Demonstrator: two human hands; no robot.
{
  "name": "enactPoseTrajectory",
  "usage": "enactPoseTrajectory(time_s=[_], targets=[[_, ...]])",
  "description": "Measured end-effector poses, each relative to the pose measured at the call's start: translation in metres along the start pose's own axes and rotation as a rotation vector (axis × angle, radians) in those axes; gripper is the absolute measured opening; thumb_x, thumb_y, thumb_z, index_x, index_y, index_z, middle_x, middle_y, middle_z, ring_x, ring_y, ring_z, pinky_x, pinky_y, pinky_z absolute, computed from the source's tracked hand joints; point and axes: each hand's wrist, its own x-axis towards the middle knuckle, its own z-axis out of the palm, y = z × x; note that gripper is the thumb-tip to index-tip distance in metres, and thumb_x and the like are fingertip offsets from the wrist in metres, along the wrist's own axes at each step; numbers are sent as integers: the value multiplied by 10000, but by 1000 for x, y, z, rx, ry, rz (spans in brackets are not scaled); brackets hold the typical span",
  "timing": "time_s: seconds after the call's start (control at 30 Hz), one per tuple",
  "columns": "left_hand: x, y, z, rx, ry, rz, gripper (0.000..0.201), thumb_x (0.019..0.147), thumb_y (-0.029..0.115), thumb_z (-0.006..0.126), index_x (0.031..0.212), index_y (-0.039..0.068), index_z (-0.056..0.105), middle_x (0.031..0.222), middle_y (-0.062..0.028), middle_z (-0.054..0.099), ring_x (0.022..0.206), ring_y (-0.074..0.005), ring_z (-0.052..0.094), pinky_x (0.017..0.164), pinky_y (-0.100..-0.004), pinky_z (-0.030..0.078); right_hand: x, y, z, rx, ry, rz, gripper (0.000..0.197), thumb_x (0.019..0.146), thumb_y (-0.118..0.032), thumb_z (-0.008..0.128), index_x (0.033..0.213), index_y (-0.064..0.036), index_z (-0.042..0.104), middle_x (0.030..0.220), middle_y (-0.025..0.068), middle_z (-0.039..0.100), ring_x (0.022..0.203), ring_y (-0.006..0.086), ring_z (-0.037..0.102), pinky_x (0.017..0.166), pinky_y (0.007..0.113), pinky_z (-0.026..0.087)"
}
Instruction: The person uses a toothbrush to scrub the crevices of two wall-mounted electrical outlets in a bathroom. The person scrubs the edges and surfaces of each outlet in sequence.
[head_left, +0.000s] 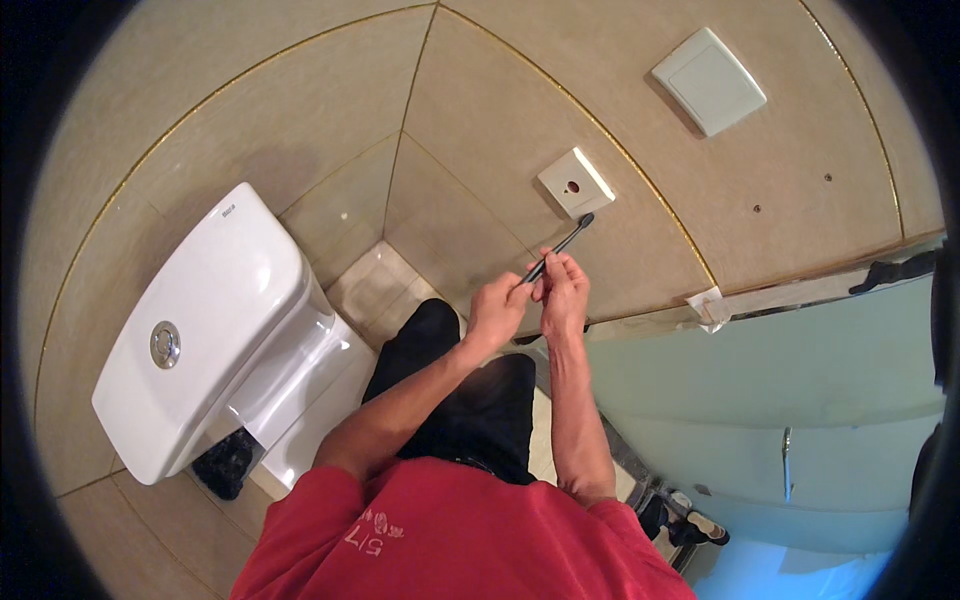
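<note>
Both my hands are on a slim dark toothbrush that points up and to the right. My left hand is closed round its lower end, partly hiding the handle. Higher up, the fingers of my right hand pinch the handle. The small dark brush head is close to the lower edge of a square white wall plate. A dark reddish opening shows in the plate's middle. I cannot tell whether the bristles touch the plate.
A white toilet with a round flush button stands on the left, a black bag beside it. A blank white cover plate is higher on the tiled wall. At right is a frosted glass door with a metal handle.
</note>
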Motion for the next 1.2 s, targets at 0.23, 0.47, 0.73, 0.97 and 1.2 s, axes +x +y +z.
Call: enactPoseTrajectory(time_s=[0.23,0.47,0.73,0.97,1.2], targets=[[6,5,-2,34,13,33,176,847,189,598,814,17,613,607,-152,572,533,-236,557,536,-365,436,3,-2,2,11,1,-25,185,944,-160,521,984,1,602,775,104,650,479,76,453,445,222,368],[7,10,-4,32,10,13,177,846,194,598,821,19,618,618,-157,581,556,-243,587,543,-372,440,6,-5,4,-9,-2,-19,206,943,-193,530,989,-8,606,776,99,651,477,73,450,441,219,364],[1,2,1,-28,21,-27,178,851,163,590,788,-1,617,638,-127,609,564,-187,575,561,-347,451,-2,13,2,0,10,-1,249,951,-243,522,975,-13,615,741,76,639,480,70,449,447,218,364],[6,11,-2,-29,12,-16,148,849,137,590,784,8,625,638,-105,617,566,-158,572,559,-331,450,0,2,8,22,14,-25,264,959,-247,510,971,-6,617,736,78,637,496,74,459,454,220,365],[0,9,-1,-31,6,-15,162,850,156,591,782,12,625,627,-91,602,560,-141,550,550,-325,440,-2,9,2,-12,21,-2,260,963,-238,503,966,-4,615,727,79,633,491,75,452,457,217,365]])
